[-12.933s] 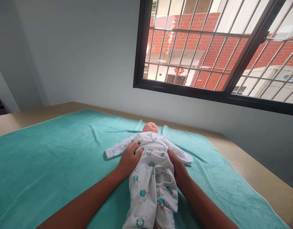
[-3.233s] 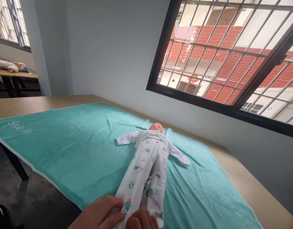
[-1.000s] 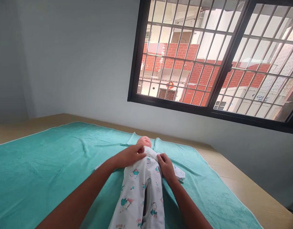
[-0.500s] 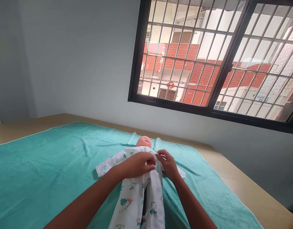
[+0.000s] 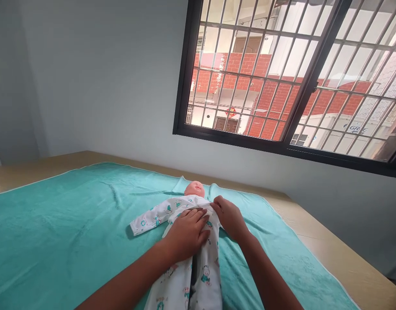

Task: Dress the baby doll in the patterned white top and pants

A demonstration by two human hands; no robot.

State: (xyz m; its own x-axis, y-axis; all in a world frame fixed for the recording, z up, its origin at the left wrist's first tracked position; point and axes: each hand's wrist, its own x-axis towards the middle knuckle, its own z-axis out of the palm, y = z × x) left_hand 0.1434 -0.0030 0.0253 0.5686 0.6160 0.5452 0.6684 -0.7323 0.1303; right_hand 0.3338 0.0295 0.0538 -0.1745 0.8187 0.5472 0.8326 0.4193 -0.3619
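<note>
A baby doll (image 5: 194, 188) lies on its back, its head toward the wall. It wears a white printed baby romper (image 5: 204, 275) with long sleeves, and a dark gap shows between the legs. Across the chest of the romper my left hand (image 5: 190, 232) lies flat, fingers stretched out. My right hand (image 5: 228, 215) pinches the romper's cloth at the shoulder on the right side. That hand and its forearm hide most of the right sleeve. The left sleeve (image 5: 149, 218) stretches out sideways on the blanket.
A teal blanket (image 5: 72, 224) lies under the doll on a wooden surface (image 5: 317, 245). Behind it stands a grey wall (image 5: 104, 86) with a dark-framed, barred window (image 5: 239, 140) at the upper right.
My left hand has uncurled and come down flat onto the romper's chest. My right hand has stayed near the shoulder, turning slightly with its fingers closing on the cloth.
</note>
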